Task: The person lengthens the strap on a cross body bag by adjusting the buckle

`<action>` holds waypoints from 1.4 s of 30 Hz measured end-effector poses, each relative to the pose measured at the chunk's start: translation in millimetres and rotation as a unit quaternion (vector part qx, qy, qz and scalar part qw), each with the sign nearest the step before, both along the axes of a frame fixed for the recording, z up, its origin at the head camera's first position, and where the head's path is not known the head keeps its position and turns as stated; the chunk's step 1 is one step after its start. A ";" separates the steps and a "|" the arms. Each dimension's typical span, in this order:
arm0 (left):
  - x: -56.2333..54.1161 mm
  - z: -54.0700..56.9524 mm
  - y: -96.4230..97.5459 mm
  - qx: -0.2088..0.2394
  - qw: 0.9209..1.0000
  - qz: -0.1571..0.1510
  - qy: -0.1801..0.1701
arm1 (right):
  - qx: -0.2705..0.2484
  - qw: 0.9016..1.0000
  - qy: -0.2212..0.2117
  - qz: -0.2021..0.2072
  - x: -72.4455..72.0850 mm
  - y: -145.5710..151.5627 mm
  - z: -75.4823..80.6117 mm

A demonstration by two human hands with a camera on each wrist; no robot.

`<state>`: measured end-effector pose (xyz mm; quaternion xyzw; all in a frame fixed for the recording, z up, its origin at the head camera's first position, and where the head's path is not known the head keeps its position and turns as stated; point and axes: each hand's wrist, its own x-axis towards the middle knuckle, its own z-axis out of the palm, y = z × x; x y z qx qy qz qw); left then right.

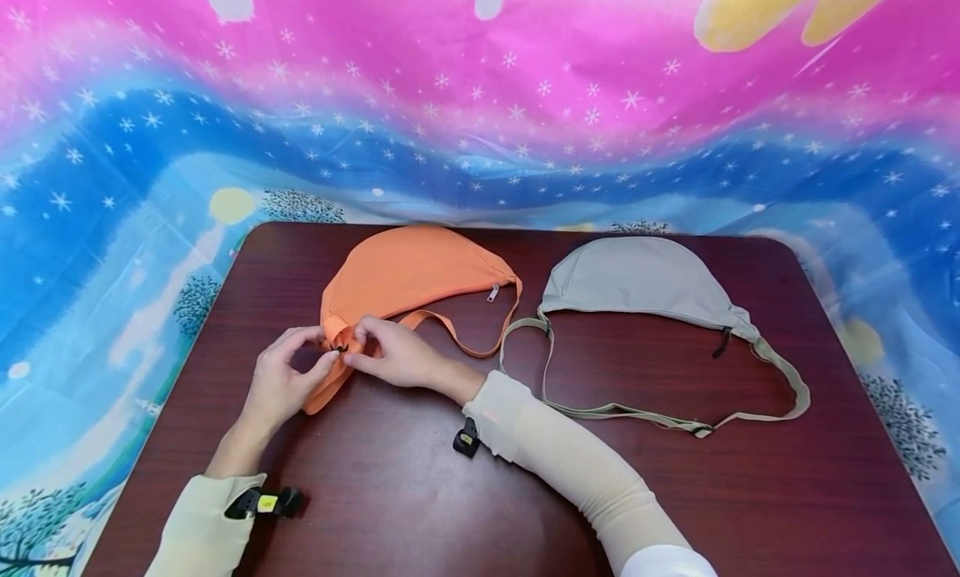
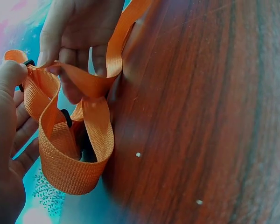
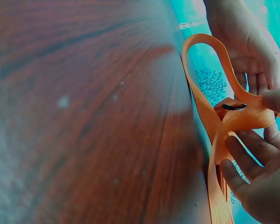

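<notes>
An orange waist bag [image 1: 420, 264] lies at the back left of the table, its zipper pull [image 1: 492, 293] toward the right end. At its left end both hands meet on the orange strap [image 2: 70, 172]. My left hand [image 1: 281, 377] pinches the strap by a small black slider buckle [image 2: 29, 63] between thumb and fingers. Close beside it, my right hand [image 1: 401, 356] pinches the webbing between thumb and forefinger. The strap loops below the hands in the left wrist view, where a second black fitting [image 2: 66, 117] shows. In the right wrist view a black buckle [image 3: 234, 107] sits near the fingertips.
A grey waist bag [image 1: 637, 277] lies to the right, its long strap [image 1: 615, 410] spread in front of it. Both rest on a dark reddish wooden table [image 1: 420, 494]. A printed cloth [image 1: 480, 127] hangs behind the table's far edge.
</notes>
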<state>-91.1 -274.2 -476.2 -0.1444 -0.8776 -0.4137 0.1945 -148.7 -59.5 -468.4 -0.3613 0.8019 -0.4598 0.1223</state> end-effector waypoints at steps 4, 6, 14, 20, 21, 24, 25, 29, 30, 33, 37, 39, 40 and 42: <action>0.6 0.4 -0.7 0.020 1.000 -0.004 -0.007 | -0.025 0.999 -0.037 -0.005 -1.3 1.9 -0.6; 1.1 0.1 -1.2 0.031 0.999 -0.003 -0.013 | -0.028 0.998 -0.048 -0.008 -1.5 3.4 0.1; 1.4 2.4 -2.4 0.087 0.995 0.009 -0.057 | 0.026 0.999 -0.040 -0.016 3.7 16.9 4.4; 0.1 2.9 -3.4 0.095 0.993 0.003 -0.070 | 0.051 0.998 -0.017 -0.014 12.7 34.9 9.9; 0.0 3.2 -3.6 0.094 0.993 0.003 -0.070 | 0.056 0.998 -0.011 -0.011 14.6 37.9 10.7; 0.4 3.9 -4.1 0.090 0.993 0.002 -0.070 | 0.069 0.998 -0.002 0.004 21.0 46.0 14.7; 0.6 3.9 -4.0 0.087 0.994 0.000 -0.070 | 0.073 0.997 0.000 0.009 22.9 48.3 15.6; 0.2 3.9 -2.4 0.085 0.994 -0.014 -0.069 | 0.079 0.997 -0.004 0.015 27.7 55.9 18.0; 0.0 3.9 -1.7 0.088 0.994 -0.017 -0.069 | 0.078 0.997 -0.006 0.015 27.8 57.4 17.5; -0.4 3.6 0.0 0.093 0.993 -0.023 -0.069 | 0.074 0.997 -0.011 0.013 26.9 61.7 16.2; 0.3 1.9 2.1 0.102 0.992 -0.023 -0.068 | 0.074 0.997 -0.024 0.015 24.2 64.9 13.8; 0.8 2.1 3.6 0.110 0.992 -0.022 -0.064 | 0.076 0.997 -0.030 0.014 23.5 65.4 13.3; 1.2 3.2 4.7 0.118 0.991 -0.023 -0.061 | 0.078 0.996 -0.032 0.014 23.4 65.4 13.5; 3.0 9.1 8.1 0.132 0.989 -0.029 -0.057 | 0.083 0.996 -0.035 0.012 23.6 65.5 14.2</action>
